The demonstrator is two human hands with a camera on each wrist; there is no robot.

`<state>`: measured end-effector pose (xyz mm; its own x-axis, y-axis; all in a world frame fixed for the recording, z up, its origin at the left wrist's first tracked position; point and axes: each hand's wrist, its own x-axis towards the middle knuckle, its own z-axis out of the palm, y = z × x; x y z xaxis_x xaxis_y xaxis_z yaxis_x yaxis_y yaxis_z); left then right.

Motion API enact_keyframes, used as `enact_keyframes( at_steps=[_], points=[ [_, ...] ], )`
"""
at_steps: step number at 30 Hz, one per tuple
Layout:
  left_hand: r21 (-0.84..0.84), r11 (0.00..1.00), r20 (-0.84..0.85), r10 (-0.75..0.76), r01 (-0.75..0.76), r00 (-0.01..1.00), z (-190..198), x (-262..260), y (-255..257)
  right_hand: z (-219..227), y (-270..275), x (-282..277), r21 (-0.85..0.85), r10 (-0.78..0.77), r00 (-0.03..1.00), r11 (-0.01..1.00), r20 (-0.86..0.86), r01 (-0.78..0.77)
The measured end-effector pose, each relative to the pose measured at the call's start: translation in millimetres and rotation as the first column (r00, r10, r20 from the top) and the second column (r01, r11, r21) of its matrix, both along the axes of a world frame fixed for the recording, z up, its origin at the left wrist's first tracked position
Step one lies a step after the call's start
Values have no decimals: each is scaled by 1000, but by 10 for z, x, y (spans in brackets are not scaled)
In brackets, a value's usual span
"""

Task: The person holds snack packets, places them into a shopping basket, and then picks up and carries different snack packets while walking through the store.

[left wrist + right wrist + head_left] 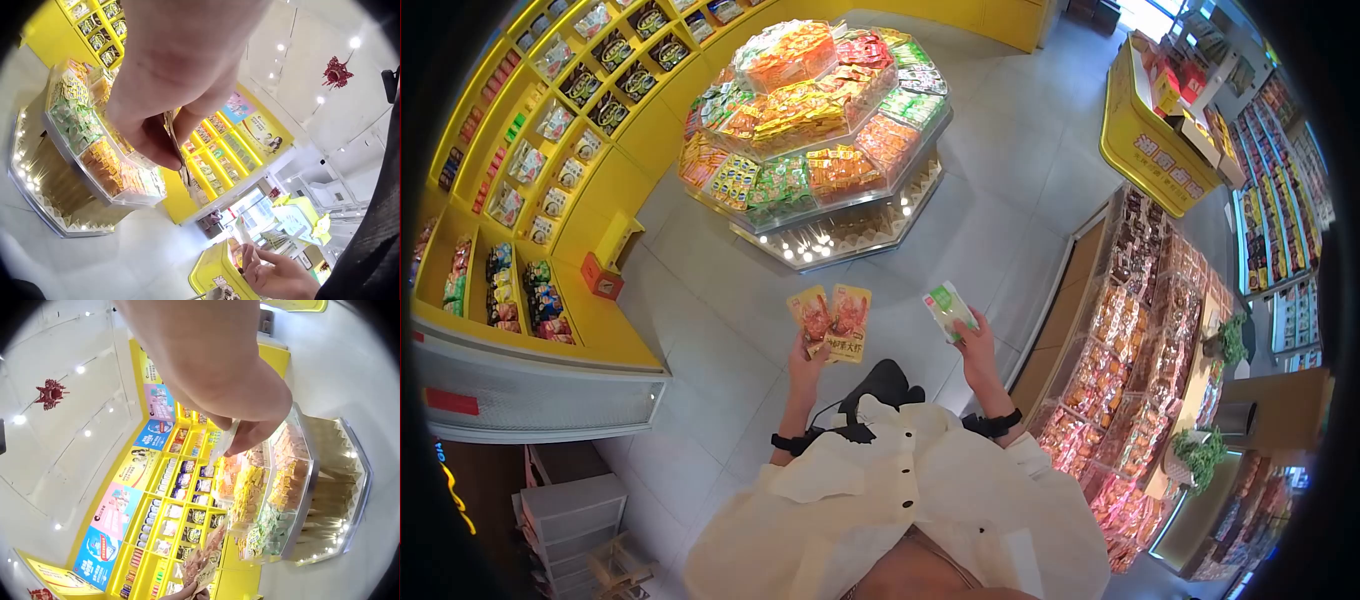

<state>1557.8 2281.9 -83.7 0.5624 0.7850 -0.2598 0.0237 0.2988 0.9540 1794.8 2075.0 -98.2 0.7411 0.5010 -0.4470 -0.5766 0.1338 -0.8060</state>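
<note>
In the head view the left hand [804,368] pinches two yellow-orange snack packets [849,322] by their lower edge, fanned side by side. The right hand [977,350] grips a green and white packet [948,308] at its lower right corner. A gap of floor separates the two hands. Seen from the left wrist, thumb and fingers of the left hand [181,81] close on thin packets [178,147] seen edge-on. In the right wrist view the right hand [219,381] pinches the pale packet [223,442], and the yellow-orange packets [203,559] show below.
Ahead stands a tiered octagonal display [810,190] filled with wrapped snacks. Yellow wall shelves [550,120] line the left. Bins of packaged snacks [1115,350] run along the right, with a yellow counter [1145,150] beyond. A grey cabinet [575,520] is at the lower left.
</note>
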Motion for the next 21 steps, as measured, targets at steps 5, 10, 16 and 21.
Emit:
enact_keyframes(
  at_steps=[5,10,16,21],
  points=[
    [-22,999,7,29,-29,1000,-355,844,654,-188,612,830,-19,108,994,994,5,-108],
    [-33,997,12,64,-64,998,-364,1903,1526,-590,799,1648,-120,-246,966,964,-83,236],
    [24,998,104,-68,66,992,-208,3473,2667,-516,961,2518,-137,-484,872,871,-73,472],
    [194,948,-49,-247,251,968,-246,4772,3248,-790,921,2904,-135,-606,785,795,-127,591]
  ],
)
